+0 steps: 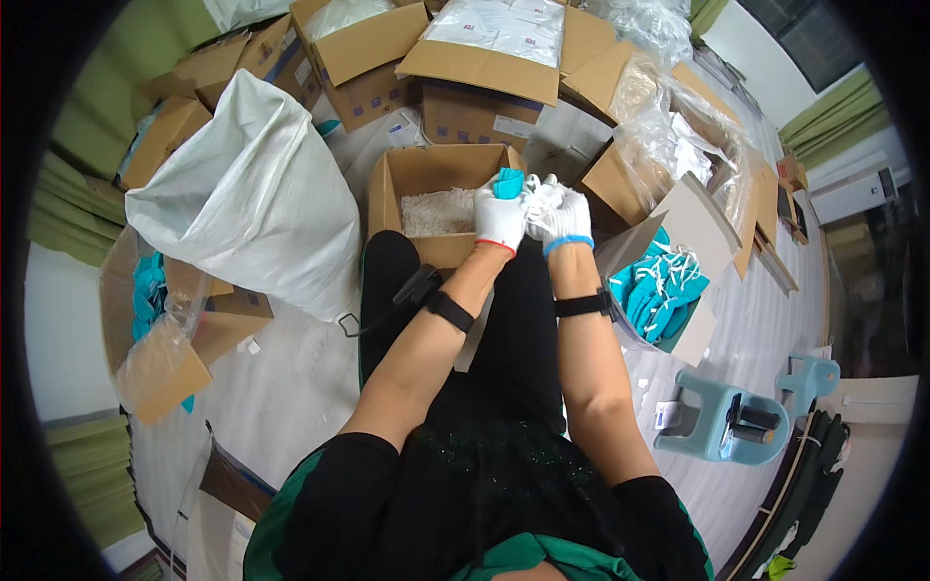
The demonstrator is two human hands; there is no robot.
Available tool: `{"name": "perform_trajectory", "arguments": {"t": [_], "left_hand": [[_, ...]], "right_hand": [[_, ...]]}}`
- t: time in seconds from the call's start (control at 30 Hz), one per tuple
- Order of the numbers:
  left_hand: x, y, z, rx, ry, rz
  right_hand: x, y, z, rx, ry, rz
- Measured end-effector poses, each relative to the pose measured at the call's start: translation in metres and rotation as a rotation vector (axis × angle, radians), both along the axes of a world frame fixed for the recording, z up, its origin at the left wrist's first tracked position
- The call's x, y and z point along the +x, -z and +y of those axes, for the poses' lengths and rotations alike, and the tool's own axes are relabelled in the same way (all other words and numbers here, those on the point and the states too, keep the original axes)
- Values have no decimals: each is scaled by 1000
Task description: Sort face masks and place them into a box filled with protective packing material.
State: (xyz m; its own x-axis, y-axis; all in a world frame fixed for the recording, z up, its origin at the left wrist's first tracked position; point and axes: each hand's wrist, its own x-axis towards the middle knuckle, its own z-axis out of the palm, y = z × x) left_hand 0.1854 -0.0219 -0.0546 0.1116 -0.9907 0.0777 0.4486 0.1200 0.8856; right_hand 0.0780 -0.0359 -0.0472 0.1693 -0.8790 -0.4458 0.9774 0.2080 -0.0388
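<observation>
Pale floor [312, 387]; teal bundle [508, 182] pinched in left hand [498, 217], white cords [544, 196] in right hand [569, 219].

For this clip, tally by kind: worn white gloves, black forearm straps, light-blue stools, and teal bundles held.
Worn white gloves: 2
Black forearm straps: 2
Light-blue stools: 2
Held teal bundle: 1
Total: 7

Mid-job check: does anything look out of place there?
Two things. A small teal scrap appears to lie on the floor, outside the open carton at left, as if dropped. Also, the glove cuffs differ: red cuff on the left hand, blue cuff on the right hand.
</observation>
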Motion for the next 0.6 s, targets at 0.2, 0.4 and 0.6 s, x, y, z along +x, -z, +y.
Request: {"name": "perform_trajectory", "arguments": {"t": [0.2,0.4,0.6], "left_hand": [[3,-19,48,185,-10,-263],[66,48,74,412,25,-208],[112,44,59,380,-59,-105]], "right_hand": [[-3,69,-40,54,217,1523],[-96,52,-54,-206,321,1289],[-75,33,7,-83,196,1511]]}}
